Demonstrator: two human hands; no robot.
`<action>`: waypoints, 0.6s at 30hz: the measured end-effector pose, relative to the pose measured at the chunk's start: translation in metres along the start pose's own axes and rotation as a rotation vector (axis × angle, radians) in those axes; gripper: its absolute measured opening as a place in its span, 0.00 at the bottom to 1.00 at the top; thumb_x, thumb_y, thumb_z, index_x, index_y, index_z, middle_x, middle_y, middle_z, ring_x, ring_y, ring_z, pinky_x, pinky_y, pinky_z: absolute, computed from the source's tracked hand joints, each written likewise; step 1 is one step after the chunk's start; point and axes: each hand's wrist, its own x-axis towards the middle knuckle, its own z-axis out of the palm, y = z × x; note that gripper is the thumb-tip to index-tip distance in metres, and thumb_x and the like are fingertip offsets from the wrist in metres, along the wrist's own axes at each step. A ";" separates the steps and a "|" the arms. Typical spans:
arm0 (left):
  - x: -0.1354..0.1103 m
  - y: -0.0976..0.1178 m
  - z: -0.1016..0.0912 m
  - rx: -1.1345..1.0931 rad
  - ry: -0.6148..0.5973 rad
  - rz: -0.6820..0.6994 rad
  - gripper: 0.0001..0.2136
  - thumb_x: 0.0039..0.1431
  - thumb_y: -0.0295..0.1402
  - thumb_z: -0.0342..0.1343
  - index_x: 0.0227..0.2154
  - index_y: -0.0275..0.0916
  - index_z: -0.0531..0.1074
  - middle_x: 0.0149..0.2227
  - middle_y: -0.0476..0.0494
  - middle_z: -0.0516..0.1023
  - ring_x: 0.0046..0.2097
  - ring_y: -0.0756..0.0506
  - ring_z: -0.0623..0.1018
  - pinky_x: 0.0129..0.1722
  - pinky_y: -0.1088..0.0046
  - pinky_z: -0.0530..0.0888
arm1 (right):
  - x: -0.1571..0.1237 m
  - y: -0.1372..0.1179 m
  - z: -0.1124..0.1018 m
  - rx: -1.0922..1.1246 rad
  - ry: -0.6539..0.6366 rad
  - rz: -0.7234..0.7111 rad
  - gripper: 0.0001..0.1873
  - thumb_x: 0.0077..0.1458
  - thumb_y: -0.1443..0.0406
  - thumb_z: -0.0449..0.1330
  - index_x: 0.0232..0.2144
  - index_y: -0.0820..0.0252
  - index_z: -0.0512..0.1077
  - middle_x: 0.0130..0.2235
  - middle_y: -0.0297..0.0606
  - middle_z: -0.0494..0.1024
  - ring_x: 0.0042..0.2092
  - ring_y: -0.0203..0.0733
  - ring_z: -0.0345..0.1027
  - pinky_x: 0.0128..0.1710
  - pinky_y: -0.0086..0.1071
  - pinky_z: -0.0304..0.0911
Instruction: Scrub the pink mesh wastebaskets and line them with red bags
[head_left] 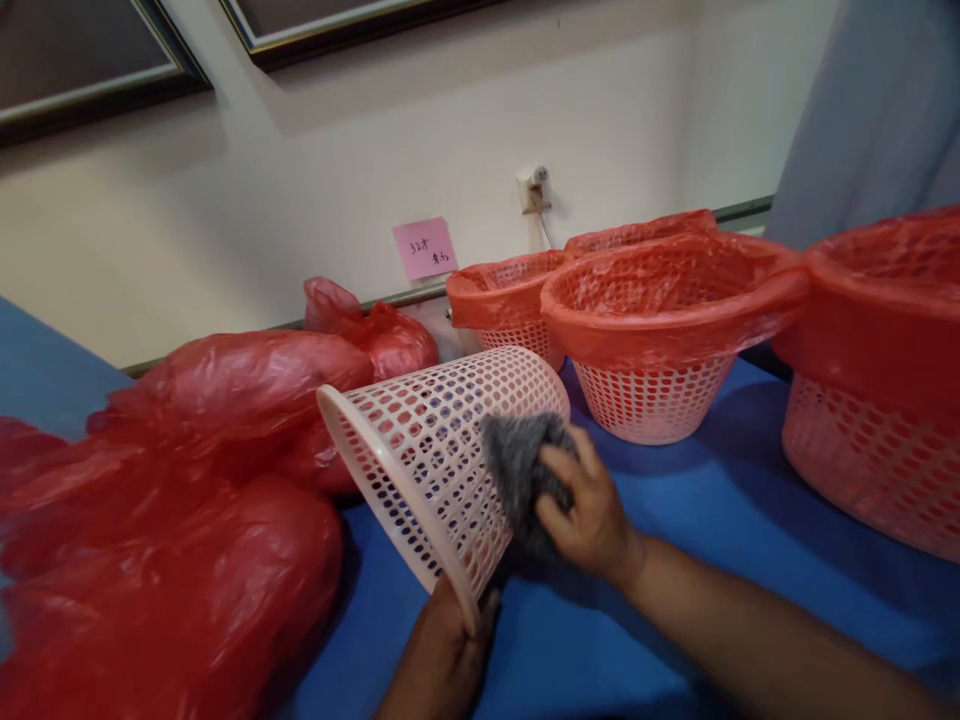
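Note:
A pale pink perforated plastic wastebasket (442, 425) lies tilted on its side, its open rim facing left and toward me. My left hand (448, 640) grips the rim at its lower edge, with some fingers hidden inside the basket. A grey cloth (521, 465) is bunched in my right hand (589, 505), whose fingers are closed around it. The cloth presses against the outer wall of the wastebasket, near its base end.
Full red plastic bags (187, 560) are heaped at the left. Several baskets lined with red bags, one nearest the middle (652, 395), stand at the right on the blue tabletop (637, 500). A pink note (425, 248) and a wall socket (534, 190) are behind.

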 end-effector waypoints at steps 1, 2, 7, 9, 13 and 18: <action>0.001 -0.003 0.000 0.025 -0.002 -0.002 0.23 0.67 0.36 0.48 0.64 0.48 0.64 0.63 0.43 0.71 0.65 0.37 0.68 0.66 0.53 0.64 | 0.005 0.013 0.001 -0.046 0.047 0.159 0.26 0.54 0.68 0.55 0.56 0.55 0.67 0.57 0.48 0.66 0.57 0.51 0.67 0.57 0.48 0.67; 0.002 -0.008 0.001 0.048 -0.009 -0.002 0.23 0.67 0.35 0.47 0.64 0.49 0.64 0.63 0.44 0.71 0.66 0.37 0.66 0.66 0.53 0.63 | 0.011 0.025 0.002 -0.081 0.082 0.294 0.25 0.54 0.67 0.55 0.55 0.56 0.68 0.54 0.48 0.69 0.56 0.52 0.68 0.57 0.51 0.66; 0.006 -0.028 0.001 0.154 -0.073 -0.012 0.22 0.62 0.29 0.52 0.58 0.49 0.71 0.61 0.41 0.73 0.67 0.34 0.64 0.66 0.43 0.57 | 0.018 0.033 -0.006 -0.104 0.088 0.338 0.23 0.54 0.66 0.57 0.53 0.55 0.70 0.53 0.47 0.70 0.55 0.52 0.68 0.58 0.53 0.65; 0.004 -0.028 -0.004 0.103 -0.120 -0.055 0.25 0.57 0.32 0.60 0.59 0.48 0.70 0.64 0.40 0.68 0.68 0.32 0.61 0.67 0.42 0.54 | 0.013 0.012 -0.009 -0.054 0.003 0.085 0.25 0.54 0.69 0.57 0.55 0.53 0.69 0.60 0.47 0.63 0.58 0.51 0.65 0.58 0.49 0.66; -0.002 -0.015 -0.019 -0.329 -0.097 -0.139 0.39 0.52 0.52 0.64 0.65 0.42 0.62 0.66 0.36 0.65 0.66 0.31 0.64 0.65 0.49 0.63 | 0.000 -0.024 -0.009 0.051 -0.232 -0.333 0.28 0.51 0.69 0.59 0.55 0.54 0.67 0.64 0.49 0.56 0.58 0.51 0.64 0.52 0.44 0.70; 0.010 0.008 -0.024 -0.518 0.150 -0.253 0.32 0.61 0.58 0.49 0.60 0.40 0.69 0.61 0.38 0.73 0.64 0.34 0.68 0.65 0.55 0.65 | -0.008 -0.028 -0.001 0.078 -0.326 -0.474 0.25 0.50 0.68 0.59 0.53 0.53 0.68 0.62 0.49 0.60 0.56 0.50 0.66 0.49 0.44 0.71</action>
